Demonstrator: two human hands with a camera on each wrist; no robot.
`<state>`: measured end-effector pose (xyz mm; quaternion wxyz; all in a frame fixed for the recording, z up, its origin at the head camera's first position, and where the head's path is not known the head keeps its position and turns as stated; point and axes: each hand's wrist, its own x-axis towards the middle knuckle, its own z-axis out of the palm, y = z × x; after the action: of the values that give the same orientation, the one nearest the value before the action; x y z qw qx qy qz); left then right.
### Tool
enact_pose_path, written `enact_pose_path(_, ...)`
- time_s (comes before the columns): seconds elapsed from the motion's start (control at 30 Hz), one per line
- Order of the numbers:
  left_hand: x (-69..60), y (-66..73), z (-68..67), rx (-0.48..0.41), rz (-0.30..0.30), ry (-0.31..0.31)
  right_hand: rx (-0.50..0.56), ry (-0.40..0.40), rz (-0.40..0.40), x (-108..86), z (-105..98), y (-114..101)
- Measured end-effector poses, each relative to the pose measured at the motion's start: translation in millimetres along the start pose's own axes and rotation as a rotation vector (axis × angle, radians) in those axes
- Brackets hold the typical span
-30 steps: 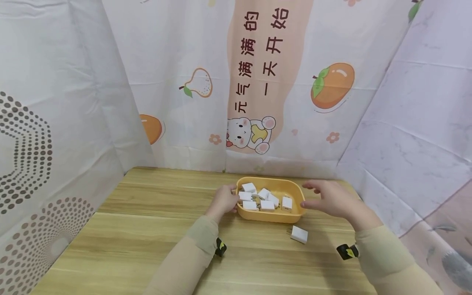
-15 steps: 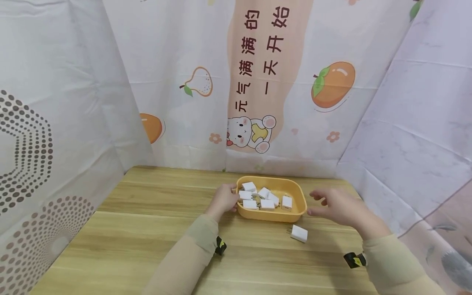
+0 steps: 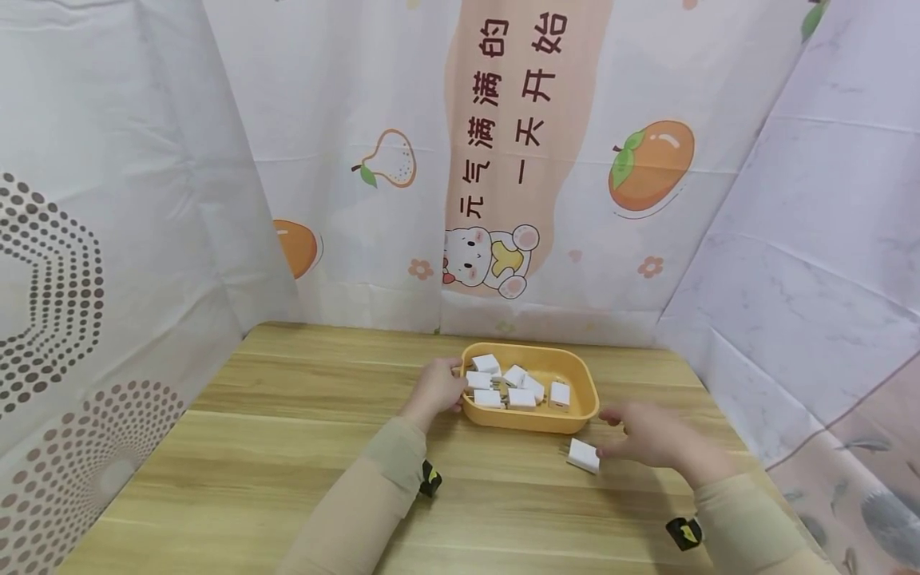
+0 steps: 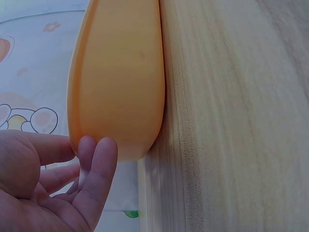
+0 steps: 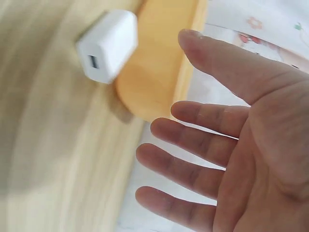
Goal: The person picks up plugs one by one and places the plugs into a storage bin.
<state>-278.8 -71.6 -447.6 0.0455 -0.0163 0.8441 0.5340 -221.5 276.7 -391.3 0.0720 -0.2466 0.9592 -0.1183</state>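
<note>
A yellow oval plastic tray holds several white USB charger plugs. At its left end my left hand grips the tray, and in the left wrist view the fingers lie against the tray's outer wall. One more white charger plug lies on the table in front of the tray's right end, prongs to the left. Just right of it hovers my right hand, its fingers spread and nothing held. The right wrist view shows this plug apart from the thumb and fingers.
The wood-grain table runs up to a printed curtain at the back. More cloth hangs on the left and right sides. A black strap device sits at each wrist.
My right hand has drawn back from the tray's right end and come down toward the loose charger plug. The left hand and tray stay in place.
</note>
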Motion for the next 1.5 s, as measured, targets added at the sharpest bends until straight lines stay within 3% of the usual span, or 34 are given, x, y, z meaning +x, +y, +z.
enact_pose_path(0.6, -2.5, 2.9, 0.1, -0.007, -0.014, 0.007, 0.023, -0.027, 0.06, 9.9, 52, 3)
enact_pose_path(0.83, -2.5, 3.4, 0.3, -0.004, -0.01, 0.005, -0.081, -0.025, 0.095, 12.7, 55, 0)
enact_pose_path(1.5, -0.9, 1.5, 0.7, 0.007, -0.037, 0.009, -0.1, -0.055, 0.105, 17.8, 55, -10)
